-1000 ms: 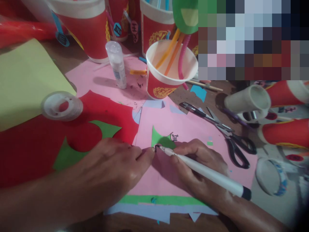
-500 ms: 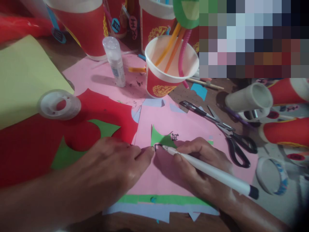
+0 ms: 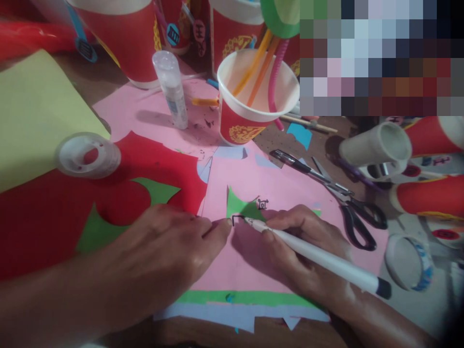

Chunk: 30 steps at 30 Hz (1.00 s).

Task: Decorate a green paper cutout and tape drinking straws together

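My right hand (image 3: 308,246) grips a white marker (image 3: 319,253) with a black end, its tip on pink paper (image 3: 250,270) at the end of a short black corner-shaped line. My left hand (image 3: 177,246) presses on the same sheet with its fingers curled and its thumb beside the drawn line; the fingertips are hidden. Just above the marker tip lies a green paper scrap (image 3: 239,205), with a small black written character next to it. Under my left wrist are red paper (image 3: 163,166) and another green piece (image 3: 155,191).
Scissors (image 3: 358,227) and a black pen (image 3: 311,173) lie to the right. A red-and-white paper cup (image 3: 242,130) holds straws; a glue stick (image 3: 174,96) stands nearby. Tape rolls (image 3: 89,157) and a yellow-green sheet (image 3: 39,116) are at left. More cups and a tape roll (image 3: 408,263) crowd the right.
Almost nothing differs. The marker's black end has shifted very slightly right and down, while both hands keep their places and the line looks about the same.
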Motion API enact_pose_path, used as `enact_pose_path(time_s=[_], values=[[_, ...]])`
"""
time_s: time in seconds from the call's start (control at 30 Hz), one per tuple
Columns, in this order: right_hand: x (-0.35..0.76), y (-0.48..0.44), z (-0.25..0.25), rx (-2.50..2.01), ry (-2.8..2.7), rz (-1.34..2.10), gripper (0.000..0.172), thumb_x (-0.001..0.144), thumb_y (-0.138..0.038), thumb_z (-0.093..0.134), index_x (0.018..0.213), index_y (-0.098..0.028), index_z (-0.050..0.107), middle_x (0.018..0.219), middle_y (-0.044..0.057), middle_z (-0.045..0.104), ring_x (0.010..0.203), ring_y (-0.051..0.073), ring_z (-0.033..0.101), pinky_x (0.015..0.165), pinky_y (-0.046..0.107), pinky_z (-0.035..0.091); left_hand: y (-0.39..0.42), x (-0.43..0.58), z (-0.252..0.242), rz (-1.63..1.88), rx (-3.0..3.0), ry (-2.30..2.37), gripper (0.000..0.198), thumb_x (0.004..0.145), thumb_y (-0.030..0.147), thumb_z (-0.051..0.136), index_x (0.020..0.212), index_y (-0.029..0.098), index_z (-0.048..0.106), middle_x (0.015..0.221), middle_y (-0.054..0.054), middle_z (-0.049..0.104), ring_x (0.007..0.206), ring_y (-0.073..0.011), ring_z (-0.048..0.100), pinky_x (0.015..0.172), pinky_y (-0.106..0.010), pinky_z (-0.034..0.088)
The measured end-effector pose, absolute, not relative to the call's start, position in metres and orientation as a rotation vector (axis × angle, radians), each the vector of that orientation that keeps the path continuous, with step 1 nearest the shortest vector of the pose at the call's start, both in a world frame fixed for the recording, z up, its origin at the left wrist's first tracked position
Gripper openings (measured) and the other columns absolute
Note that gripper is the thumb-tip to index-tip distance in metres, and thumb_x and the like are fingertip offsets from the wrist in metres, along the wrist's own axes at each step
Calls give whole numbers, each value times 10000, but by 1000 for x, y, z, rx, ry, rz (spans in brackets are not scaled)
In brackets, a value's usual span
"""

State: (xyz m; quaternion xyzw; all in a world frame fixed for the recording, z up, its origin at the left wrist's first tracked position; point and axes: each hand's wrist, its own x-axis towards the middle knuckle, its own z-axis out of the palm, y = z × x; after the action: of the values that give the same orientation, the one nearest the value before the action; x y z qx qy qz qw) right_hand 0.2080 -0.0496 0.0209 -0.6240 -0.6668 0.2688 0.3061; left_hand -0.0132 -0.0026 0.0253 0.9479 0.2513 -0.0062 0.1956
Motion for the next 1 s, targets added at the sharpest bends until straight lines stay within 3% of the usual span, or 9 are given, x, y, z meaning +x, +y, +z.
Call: enact_pose_path(time_s=[0.47, 0.6, 1.0], values=[[212, -51, 20, -1606, -1792, 747, 142, 769, -165, 576, 713, -272, 502, 455, -69, 540, 355, 122, 505, 385, 241, 397, -2, -12, 23, -9, 2730, 696, 545, 778, -20, 340, 1259, 193, 482, 772, -20, 649, 593, -187, 574, 531, -307, 376], [213, -49, 17, -1506, -1810, 715, 137, 755, -145, 567, 726, -269, 517, 455, -71, 536, 354, 119, 505, 363, 231, 369, -1, -10, 24, 1, 2767, 681, 520, 748, -45, 328, 1170, 172, 541, 694, -8, 620, 518, -177, 536, 497, -301, 359], [214, -53, 17, -1549, -1749, 697, 126, 759, -149, 577, 756, -265, 527, 440, -82, 514, 331, 109, 475, 341, 232, 362, -2, -10, 25, -4, 2800, 689, 497, 777, -33, 315, 1175, 168, 535, 706, -16, 623, 546, -188, 559, 524, -320, 361]])
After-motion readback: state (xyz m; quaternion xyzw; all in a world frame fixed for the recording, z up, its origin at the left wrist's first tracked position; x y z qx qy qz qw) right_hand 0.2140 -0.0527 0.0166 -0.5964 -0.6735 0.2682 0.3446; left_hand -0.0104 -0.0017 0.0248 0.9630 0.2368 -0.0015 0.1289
